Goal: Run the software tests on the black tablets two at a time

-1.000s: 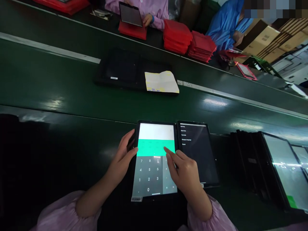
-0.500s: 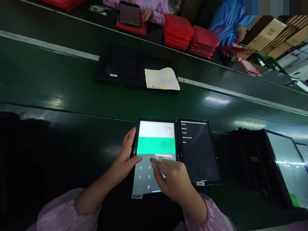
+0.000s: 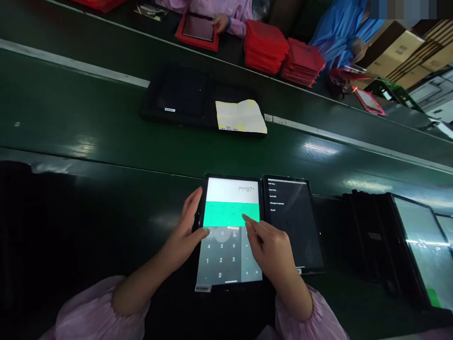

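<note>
"Closest in, how is the lit tablet (image 3: 230,259) held?"

"By its left edge, grasped between thumb and fingers of the left hand (image 3: 182,238), at the near side of the glossy green bench (image 3: 106,189). A stray entry could be caused by the thumb lapping onto the glass beside the keypad. Nothing is gripped by the right hand (image 3: 278,245); its index finger is extended over the turquoise band, and a key could be missed where the view is covered by the hand. Soft pink cuffs (image 3: 132,297) are gathered around both forearms."

"And to the right?"

"A darker tablet (image 3: 292,231) is set just beside, slim and square-framed; its rim could be scraped if the lit one were nudged. Farther right, leaning tablets (image 3: 417,236) could be made to slide by a knock, being smooth-faced and tilted."

"Across the bench?"

"A creased paper sheet (image 3: 242,115), edged in yellow, is seemingly unweighted and could be shifted by a draught. Beyond, floppy red pouches (image 3: 265,47) are piled unevenly, right of a co-worker's hand (image 3: 222,22)."
</note>
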Action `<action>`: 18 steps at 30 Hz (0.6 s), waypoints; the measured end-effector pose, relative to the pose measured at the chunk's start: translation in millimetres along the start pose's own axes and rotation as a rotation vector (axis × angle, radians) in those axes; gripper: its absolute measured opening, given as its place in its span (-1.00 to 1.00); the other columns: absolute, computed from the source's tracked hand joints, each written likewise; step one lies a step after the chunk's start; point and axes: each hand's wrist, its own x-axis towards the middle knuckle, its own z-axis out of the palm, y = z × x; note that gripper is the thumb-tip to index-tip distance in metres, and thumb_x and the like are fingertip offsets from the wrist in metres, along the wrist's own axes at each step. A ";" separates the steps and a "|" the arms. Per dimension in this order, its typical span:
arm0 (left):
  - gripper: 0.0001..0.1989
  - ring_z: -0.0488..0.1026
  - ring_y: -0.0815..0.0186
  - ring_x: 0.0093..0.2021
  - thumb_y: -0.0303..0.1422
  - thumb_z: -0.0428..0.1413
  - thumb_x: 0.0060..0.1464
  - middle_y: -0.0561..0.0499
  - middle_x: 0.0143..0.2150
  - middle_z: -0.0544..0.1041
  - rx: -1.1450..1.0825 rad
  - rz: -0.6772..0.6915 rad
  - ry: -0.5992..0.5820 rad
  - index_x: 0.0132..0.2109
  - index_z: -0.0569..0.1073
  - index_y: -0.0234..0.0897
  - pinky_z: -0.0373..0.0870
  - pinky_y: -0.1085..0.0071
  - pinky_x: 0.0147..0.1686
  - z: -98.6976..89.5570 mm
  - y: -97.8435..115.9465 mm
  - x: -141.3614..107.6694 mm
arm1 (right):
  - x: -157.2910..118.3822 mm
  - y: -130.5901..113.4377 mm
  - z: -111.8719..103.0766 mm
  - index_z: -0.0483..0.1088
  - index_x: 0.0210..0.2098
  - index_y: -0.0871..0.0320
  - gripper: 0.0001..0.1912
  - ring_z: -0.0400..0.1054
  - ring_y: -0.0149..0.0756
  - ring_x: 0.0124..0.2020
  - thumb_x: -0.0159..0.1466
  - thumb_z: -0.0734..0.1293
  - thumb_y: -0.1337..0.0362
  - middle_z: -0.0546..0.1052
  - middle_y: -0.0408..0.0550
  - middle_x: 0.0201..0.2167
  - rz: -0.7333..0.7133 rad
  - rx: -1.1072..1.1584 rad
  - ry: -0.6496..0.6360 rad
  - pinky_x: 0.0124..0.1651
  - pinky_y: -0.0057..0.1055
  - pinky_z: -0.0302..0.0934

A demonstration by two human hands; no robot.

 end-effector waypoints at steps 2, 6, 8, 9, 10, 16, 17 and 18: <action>-0.14 -0.07 -0.16 0.61 -0.30 0.17 0.06 -0.04 0.62 0.07 -0.021 0.019 0.023 0.52 0.23 -0.04 0.19 -0.06 0.45 -1.7 -1.9 0.9 | -0.8 2.7 -2.5 0.70 -0.07 0.21 -0.57 0.36 -0.47 -0.65 0.54 0.17 0.30 0.53 -0.14 -0.62 0.052 -0.016 0.038 -0.55 -0.53 0.14; -0.19 -0.05 -0.12 0.61 -0.29 0.19 0.07 -0.04 0.59 0.13 -0.069 0.015 0.120 0.48 0.30 -0.06 0.11 -0.03 0.50 1.2 -2.9 3.2 | -1.1 5.1 -2.3 0.71 -0.13 0.23 -0.58 0.31 -0.48 -0.66 0.52 0.18 0.31 0.50 -0.14 -0.64 0.061 -0.040 0.066 -0.57 -0.52 0.10; -0.21 -0.04 -0.11 0.61 -0.26 0.22 0.03 -0.05 0.57 0.18 -0.089 0.005 0.183 0.44 0.37 -0.08 0.07 -0.02 0.51 3.8 -0.5 4.7 | -1.1 3.7 -0.6 0.70 -0.04 0.24 -0.57 0.27 -0.49 -0.67 0.54 0.16 0.29 0.47 -0.15 -0.63 0.015 -0.027 0.032 -0.58 -0.51 0.08; -0.23 -0.03 -0.12 0.60 -0.24 0.23 0.02 -0.05 0.56 0.21 -0.101 0.007 0.219 0.42 0.40 -0.09 0.07 -0.02 0.51 5.0 1.4 5.5 | -1.1 3.9 -0.9 0.69 -0.02 0.23 -0.56 0.26 -0.49 -0.68 0.55 0.16 0.28 0.47 -0.15 -0.63 0.001 -0.021 0.019 -0.59 -0.51 0.06; -0.26 -0.01 -0.12 0.60 -0.23 0.23 0.01 -0.06 0.55 0.23 -0.114 0.013 0.256 0.38 0.44 -0.10 0.08 -0.03 0.51 6.2 3.5 6.2 | -1.3 5.4 -2.5 0.69 -0.01 0.22 -0.55 0.27 -0.49 -0.67 0.55 0.15 0.28 0.47 -0.15 -0.62 0.001 -0.019 0.017 -0.58 -0.52 0.07; -0.47 0.15 -0.07 0.54 -0.23 0.16 0.06 -0.07 0.49 0.33 -0.208 0.014 0.372 0.19 0.59 -0.11 0.26 0.03 0.45 13.0 14.2 13.0 | 1.2 50.5 -32.3 0.70 -0.03 0.20 -0.47 0.20 -0.46 -0.67 0.57 0.14 0.07 0.41 -0.14 -0.60 0.183 -0.162 0.146 -0.59 -0.49 0.03; -0.50 0.15 -0.05 0.54 -0.23 0.15 0.07 -0.07 0.47 0.35 -0.210 0.026 0.382 0.17 0.60 -0.11 0.25 0.05 0.45 14.5 15.3 15.5 | 2.4 59.7 -36.1 0.70 -0.03 0.19 -0.45 0.17 -0.46 -0.68 0.56 0.13 0.04 0.39 -0.14 -0.60 0.201 -0.199 0.156 -0.60 -0.49 0.01; -0.52 0.16 -0.03 0.54 -0.24 0.14 0.09 -0.07 0.46 0.37 -0.204 0.042 0.397 0.16 0.61 -0.11 0.25 0.06 0.46 16.2 16.3 18.3 | 3.6 67.6 -38.7 0.71 -0.04 0.17 -0.43 0.16 -0.45 -0.68 0.56 0.12 0.02 0.37 -0.14 -0.60 0.211 -0.226 0.159 -0.60 -0.49 0.00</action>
